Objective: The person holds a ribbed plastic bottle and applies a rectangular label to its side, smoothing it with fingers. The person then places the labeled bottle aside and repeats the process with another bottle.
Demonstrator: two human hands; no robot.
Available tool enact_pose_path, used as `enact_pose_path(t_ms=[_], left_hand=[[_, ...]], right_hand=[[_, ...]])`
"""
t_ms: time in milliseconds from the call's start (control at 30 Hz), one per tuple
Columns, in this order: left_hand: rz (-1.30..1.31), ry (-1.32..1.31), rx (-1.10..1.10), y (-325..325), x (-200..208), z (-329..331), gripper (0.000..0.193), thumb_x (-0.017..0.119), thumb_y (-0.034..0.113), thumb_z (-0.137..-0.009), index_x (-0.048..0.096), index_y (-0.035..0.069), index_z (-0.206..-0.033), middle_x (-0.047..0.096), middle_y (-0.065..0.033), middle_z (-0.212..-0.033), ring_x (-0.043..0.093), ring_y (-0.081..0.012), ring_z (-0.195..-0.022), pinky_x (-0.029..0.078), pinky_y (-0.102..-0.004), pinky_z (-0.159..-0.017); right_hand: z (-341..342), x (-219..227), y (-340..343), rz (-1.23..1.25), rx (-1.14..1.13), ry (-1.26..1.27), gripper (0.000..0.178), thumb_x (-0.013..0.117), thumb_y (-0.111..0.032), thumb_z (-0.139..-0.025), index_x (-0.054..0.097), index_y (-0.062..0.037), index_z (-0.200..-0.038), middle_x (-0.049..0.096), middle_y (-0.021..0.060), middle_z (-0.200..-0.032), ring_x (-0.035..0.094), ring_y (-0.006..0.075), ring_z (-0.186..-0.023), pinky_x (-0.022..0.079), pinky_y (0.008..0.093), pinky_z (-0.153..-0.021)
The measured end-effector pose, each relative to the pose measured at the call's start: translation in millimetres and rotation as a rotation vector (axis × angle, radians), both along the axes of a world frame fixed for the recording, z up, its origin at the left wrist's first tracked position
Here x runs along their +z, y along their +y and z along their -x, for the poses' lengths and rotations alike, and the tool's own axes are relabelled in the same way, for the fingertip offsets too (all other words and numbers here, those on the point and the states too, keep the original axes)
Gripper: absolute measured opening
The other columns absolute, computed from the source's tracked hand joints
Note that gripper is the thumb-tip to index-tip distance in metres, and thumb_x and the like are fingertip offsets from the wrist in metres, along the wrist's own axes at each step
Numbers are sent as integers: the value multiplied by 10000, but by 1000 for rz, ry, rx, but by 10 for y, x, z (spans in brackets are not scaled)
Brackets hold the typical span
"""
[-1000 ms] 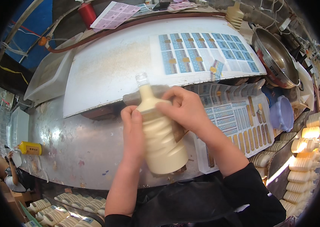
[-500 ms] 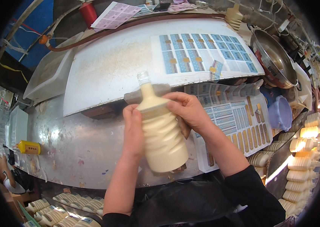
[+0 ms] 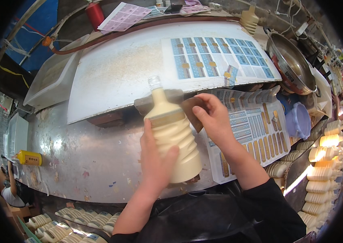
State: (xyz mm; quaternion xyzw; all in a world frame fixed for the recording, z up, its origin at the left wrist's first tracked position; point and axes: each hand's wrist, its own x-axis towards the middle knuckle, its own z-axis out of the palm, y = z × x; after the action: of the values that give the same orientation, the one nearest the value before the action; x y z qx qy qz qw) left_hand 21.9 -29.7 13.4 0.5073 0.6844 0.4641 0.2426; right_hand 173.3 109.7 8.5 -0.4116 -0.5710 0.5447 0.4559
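Note:
A cream-coloured bottle [image 3: 178, 156] with spiral ridges and a clear glass mouth lies tilted in front of me, its neck over a dark rest [image 3: 141, 106]. Around its shoulder runs a gold-and-blue label band [image 3: 167, 118]. My left hand [image 3: 155, 158] grips the bottle from the left, thumb across its front and fingers along its side. Just right of the shoulder, my right hand [image 3: 216, 117] pinches a flat brown scraper-like piece [image 3: 194, 112]. One edge of that piece is close to the band; whether it touches, I cannot tell.
Decal sheets lie on the white board [image 3: 119, 89] and on the right, where a sheet of gold strips [image 3: 256, 141] sits. A purple basin [image 3: 300, 120] and a large pan [image 3: 293, 60] stand at right. A yellow bottle [image 3: 29, 158] lies left. Rows of cream bottles [image 3: 321, 174] line the near sides.
My right hand has left the bottle's shoulder, moved right and turned the brown piece up in its fingers. My left hand has slid lower and further across the bottle.

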Motion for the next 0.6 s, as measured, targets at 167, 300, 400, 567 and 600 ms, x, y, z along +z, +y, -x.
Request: enact_pose_path(t_ms=[167,300,400,567,600], left_hand=[[38,-167,-13,-19,1,19,998,686,419,-957,107,-29,-1636,363,-262,-1565,430,-329,-1413,359,-425,-1167],[55,-212,18,-9,25,-24,988,689,421,-959,123,-26,-1633,370,-256,-1567,422,-329,-1424,339,-427,-1183],[43,-201,39,4,115,-22,910,698,342,-930,201,-36,-1592,494,-239,-1444,507,-386,-1332,434,-456,-1074],[193,755,-63,-123,-321,34,890,719,343,-902,260,-50,-1556,585,-199,-1357,510,-392,-1333,447,-488,-1061],[216,760,-84,-98,-318,38,901,727,344,-894,261,-50,-1556,575,-204,-1366,503,-393,-1339,437,-491,-1071]], right_hand=[[-30,245,-314,-773,40,-288,266,739,-23,-813,704,-23,-1077,736,108,-992,721,216,-925,560,326,-812],[127,454,-390,-1169,123,-376,266,732,-77,-728,707,-37,-990,707,111,-961,704,288,-903,549,379,-797],[397,717,-445,-1280,149,-507,219,683,-116,-740,700,-21,-937,665,98,-933,656,273,-902,501,393,-775],[709,578,-641,-1341,385,-722,144,639,-190,-734,659,-71,-814,561,60,-788,522,217,-795,393,337,-723],[749,584,-669,-1312,406,-758,117,646,-163,-728,632,-81,-810,558,61,-794,539,233,-797,410,354,-714]])
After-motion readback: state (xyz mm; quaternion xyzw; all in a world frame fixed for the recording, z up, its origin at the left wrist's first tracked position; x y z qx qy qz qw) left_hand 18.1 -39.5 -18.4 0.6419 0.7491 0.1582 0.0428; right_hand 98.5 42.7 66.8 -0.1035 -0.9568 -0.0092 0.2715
